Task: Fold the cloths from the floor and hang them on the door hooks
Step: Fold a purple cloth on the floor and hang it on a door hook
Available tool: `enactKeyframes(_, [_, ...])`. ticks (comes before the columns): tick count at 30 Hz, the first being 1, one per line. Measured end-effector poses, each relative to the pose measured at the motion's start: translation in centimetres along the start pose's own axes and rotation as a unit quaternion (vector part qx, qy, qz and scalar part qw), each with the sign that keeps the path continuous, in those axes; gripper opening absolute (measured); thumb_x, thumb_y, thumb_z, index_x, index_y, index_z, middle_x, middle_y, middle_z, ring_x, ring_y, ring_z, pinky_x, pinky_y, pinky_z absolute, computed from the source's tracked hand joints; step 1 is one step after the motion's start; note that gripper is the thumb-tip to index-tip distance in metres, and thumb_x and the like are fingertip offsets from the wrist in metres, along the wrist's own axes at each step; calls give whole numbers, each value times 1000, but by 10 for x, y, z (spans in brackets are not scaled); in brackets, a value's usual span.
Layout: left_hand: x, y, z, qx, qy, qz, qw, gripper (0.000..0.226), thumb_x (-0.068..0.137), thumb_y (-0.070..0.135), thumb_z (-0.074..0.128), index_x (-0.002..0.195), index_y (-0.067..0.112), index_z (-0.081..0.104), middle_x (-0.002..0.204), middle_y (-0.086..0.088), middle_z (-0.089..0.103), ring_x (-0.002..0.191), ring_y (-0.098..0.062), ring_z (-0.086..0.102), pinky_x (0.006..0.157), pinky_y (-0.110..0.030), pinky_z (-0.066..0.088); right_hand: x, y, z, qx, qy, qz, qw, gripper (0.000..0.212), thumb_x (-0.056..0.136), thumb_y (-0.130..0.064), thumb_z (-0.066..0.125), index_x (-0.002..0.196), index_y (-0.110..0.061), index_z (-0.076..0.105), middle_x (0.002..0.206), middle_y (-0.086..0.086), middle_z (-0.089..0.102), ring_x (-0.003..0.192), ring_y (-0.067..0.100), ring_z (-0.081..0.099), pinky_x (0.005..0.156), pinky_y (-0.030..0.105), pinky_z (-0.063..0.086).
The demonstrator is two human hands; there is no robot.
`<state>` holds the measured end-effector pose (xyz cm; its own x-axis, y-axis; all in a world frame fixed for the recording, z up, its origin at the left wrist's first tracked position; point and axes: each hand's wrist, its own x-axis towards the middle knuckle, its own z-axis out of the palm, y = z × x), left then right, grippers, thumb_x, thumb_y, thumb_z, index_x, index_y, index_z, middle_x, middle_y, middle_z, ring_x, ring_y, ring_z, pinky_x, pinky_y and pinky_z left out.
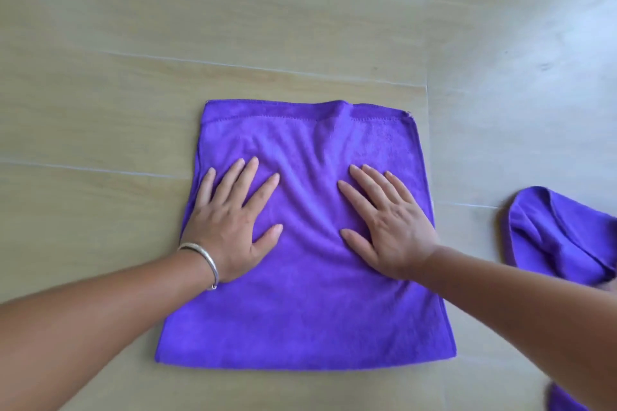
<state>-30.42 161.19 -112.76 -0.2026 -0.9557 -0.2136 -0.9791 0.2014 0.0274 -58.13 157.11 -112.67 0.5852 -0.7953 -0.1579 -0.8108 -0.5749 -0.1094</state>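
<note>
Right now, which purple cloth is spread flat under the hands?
The middle cloth: it lies flat on the floor with the left hand and right hand pressing on it. The right cloth is bunched and untouched.

Three purple cloths are lying on the floor: one flat (305, 310), one crumpled (564, 237), one showing only a corner (567, 400). Two hands, left (230, 220) and right (390, 223), are pressing; one bracelet (203, 259) is showing.
</note>
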Motion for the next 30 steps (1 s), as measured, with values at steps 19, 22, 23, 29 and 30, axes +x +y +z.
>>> enactKeyframes(19, [-44,-12,6,9,45,141,989,83,83,74,31,151,25,29,159,-10,21,147,-27,16,112,-65,16,-35,-2,-5,-8,-6,-88,996,75,91,-61,39,148,-14,35,157,9,26,146,25,21,118,47,18])
enactKeyframes(22, [-87,-19,16,42,8,191,981,87,79,73,41,149,21,35,157,-13,24,144,-31,24,109,-66,23,-81,2,5,-51,-30,-162,985,86,87,-70,42,149,-11,33,159,10,22,146,27,20,117,52,19])
enactKeyframes(23, [-92,-21,14,45,-1,195,980,84,80,70,41,147,21,37,156,-13,26,143,-32,27,108,-65,24,-89,4,7,-65,-42,-172,982,90,86,-73,40,149,-10,32,159,10,21,146,28,20,116,53,19])
enactKeyframes(29, [-95,-10,-9,50,-50,173,982,66,75,23,43,139,10,51,148,-17,41,133,-36,44,98,-62,41,-101,0,-4,-108,-89,-157,978,71,92,-50,42,150,-9,31,158,10,24,144,32,27,109,57,31])
enactKeyframes(30, [-98,-6,-12,49,-63,157,984,66,76,13,41,141,9,48,150,-17,38,134,-35,43,97,-60,43,-103,-5,-8,-114,-100,-144,978,66,92,-38,43,150,-9,30,158,9,23,143,32,27,108,56,32])
